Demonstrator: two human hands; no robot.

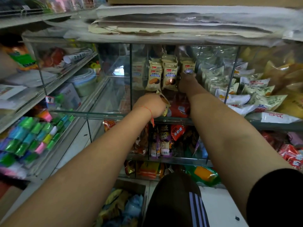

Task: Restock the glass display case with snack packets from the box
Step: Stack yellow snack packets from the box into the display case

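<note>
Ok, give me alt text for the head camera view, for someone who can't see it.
A person's right hand sets a cream snack packet upright beside two matching packets in a glass display case, while the left hand holds another packet at the case's front edge. Below sits an open box of packets.

head-worn view, angled down, close to display case (114, 115)

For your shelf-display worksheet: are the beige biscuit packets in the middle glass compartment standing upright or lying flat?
Upright. The beige biscuit packets stand in a row with fronts facing out; the right hand touches the rightmost one.
</note>
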